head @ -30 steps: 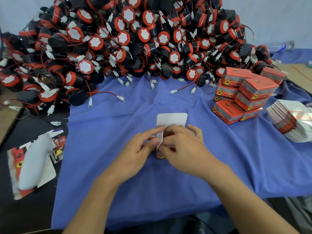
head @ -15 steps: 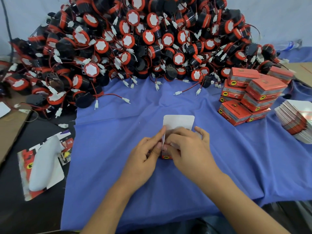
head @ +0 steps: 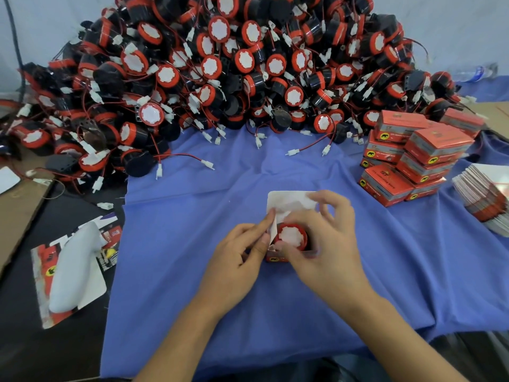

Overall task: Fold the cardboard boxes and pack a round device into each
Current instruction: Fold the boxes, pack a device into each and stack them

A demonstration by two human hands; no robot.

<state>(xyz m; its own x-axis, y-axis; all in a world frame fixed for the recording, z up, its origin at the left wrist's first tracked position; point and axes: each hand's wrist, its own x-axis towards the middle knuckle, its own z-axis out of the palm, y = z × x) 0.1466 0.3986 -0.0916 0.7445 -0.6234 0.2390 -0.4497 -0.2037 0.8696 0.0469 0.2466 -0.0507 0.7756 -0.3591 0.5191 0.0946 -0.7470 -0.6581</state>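
The round device (head: 292, 237) sits face up in the open cardboard box (head: 275, 259) on the creased blue cloth (head: 192, 244), glossy red rim and white paper disc showing, axis upright. The lid flap (head: 289, 201), thin white card, juts out at 12 o'clock from the device, so closing likely means folding it toward 6 o'clock. The right hand (head: 327, 244), at 3 o'clock and nearer that flap, curls over the box with fingertips on the flap; the left hand (head: 237, 252), at 9 o'clock, pinches the box's left edge
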